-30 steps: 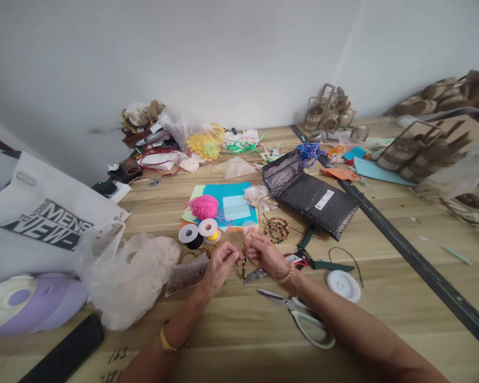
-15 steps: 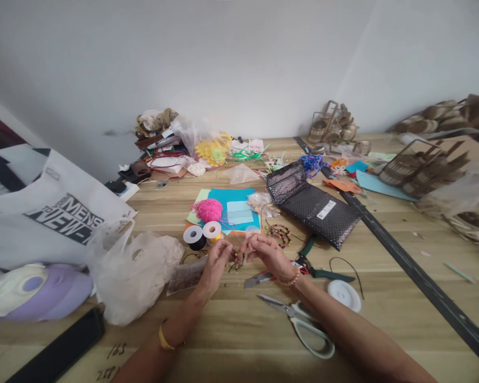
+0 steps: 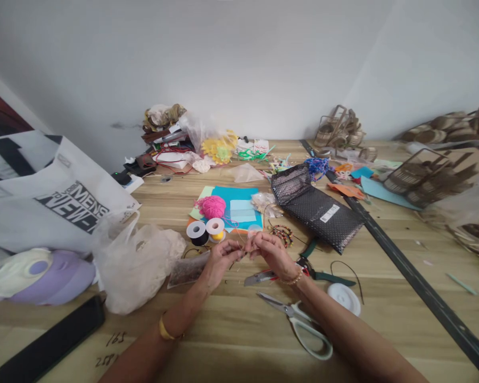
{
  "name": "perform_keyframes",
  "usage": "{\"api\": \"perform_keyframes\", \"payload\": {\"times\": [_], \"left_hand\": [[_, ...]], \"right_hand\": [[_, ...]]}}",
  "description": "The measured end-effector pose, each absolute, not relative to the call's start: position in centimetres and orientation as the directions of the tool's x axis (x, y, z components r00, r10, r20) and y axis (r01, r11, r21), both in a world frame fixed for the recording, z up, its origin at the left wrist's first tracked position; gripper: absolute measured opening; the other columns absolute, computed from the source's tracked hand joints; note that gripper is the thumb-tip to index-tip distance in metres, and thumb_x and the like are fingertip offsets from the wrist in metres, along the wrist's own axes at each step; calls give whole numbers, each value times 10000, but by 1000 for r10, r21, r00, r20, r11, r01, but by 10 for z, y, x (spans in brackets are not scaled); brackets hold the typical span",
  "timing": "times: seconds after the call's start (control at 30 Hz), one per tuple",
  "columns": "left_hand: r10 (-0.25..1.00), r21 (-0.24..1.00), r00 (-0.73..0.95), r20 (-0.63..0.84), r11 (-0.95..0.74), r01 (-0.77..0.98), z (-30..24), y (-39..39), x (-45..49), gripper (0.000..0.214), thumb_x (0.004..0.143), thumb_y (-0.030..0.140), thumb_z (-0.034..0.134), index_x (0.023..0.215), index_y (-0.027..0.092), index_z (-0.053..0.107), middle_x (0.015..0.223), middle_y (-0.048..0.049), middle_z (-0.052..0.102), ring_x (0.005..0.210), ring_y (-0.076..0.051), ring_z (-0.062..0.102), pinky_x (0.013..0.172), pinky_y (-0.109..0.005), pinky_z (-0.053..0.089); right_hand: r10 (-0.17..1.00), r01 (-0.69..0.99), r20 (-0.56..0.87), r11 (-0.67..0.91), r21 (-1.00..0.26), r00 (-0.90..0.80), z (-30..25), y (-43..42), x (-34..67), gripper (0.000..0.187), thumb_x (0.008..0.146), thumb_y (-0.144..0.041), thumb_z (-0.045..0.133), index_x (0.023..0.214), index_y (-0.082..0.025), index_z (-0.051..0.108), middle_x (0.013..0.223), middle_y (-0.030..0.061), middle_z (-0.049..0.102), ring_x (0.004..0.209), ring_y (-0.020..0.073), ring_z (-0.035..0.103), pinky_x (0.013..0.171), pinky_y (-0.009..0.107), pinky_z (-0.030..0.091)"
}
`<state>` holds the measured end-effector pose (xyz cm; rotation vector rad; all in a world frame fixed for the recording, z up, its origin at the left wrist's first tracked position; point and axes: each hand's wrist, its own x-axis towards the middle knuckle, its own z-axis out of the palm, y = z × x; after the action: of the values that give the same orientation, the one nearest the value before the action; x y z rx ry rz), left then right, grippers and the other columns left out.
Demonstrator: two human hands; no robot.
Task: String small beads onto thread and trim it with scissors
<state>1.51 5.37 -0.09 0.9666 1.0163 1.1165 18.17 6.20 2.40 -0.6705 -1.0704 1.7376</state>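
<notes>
My left hand (image 3: 222, 259) and my right hand (image 3: 270, 252) meet over the middle of the table, fingertips almost touching. Both are pinched around a thin cord (image 3: 240, 246), of which only a short stretch shows between them. Dark beads seen on it a moment ago are mostly hidden by my fingers. Just beyond the right hand lies a coiled beaded string (image 3: 282, 235). A black thread spool (image 3: 197, 233) and a yellow thread spool (image 3: 215, 229) stand past the left hand. Below the right wrist are a utility knife (image 3: 258, 277) and white-handled scissors (image 3: 309, 335).
Green-handled pliers (image 3: 331, 277) and a white spool (image 3: 344, 299) lie by my right forearm. A black bubble mailer (image 3: 323, 217) is beyond them. Pink yarn (image 3: 212, 207) rests on blue paper (image 3: 239, 194). At left are a plastic bag (image 3: 138, 268) and a phone (image 3: 50, 340).
My hands have drawn closer together, the left fingers turning inward. The beads that hung below the fingers are now largely covered. The view has shifted slightly.
</notes>
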Motion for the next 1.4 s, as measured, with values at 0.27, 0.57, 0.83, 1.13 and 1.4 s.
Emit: {"api": "perform_keyframes", "payload": {"times": [0.27,0.57,0.83,1.13,1.4], "left_hand": [[991,982,110,-77,94,-161,8,53,14,183,617,256,750,708,136,646,597,-10,654,537,-113,554,552,-241,417],[1000,999,-4,-30,30,-35,-3,55,14,92,579,185,703,616,136,635,547,-5,642,482,-106,541,486,-216,400],[994,986,21,-104,106,-129,-1,55,13,104,594,194,709,646,125,651,542,4,647,497,-100,559,512,-204,422],[992,953,68,-108,123,-276,5,57,12,181,666,282,728,727,130,651,665,-42,718,598,-140,642,655,-270,505],[1000,995,-9,-11,10,-96,23,48,14,142,688,273,702,707,144,647,664,-27,695,653,-147,641,684,-265,501]], "right_hand": [[916,-474,28,-181,-862,-400,21,62,179,273,769,-392,675,643,-163,594,693,32,612,643,147,567,610,271,476],[914,-389,13,-160,-907,-406,10,56,171,283,791,-386,646,629,-160,594,633,12,571,609,131,529,606,256,465],[922,-296,17,-107,-949,-387,17,52,170,331,805,-450,609,637,-166,581,635,14,594,654,145,575,640,254,478],[954,458,224,293,-839,-200,39,66,197,311,895,-426,474,866,-166,642,907,81,673,744,176,629,650,264,481],[955,457,186,276,-846,-233,42,57,191,240,896,-381,468,931,-161,560,748,26,629,393,70,473,405,207,360]]}}
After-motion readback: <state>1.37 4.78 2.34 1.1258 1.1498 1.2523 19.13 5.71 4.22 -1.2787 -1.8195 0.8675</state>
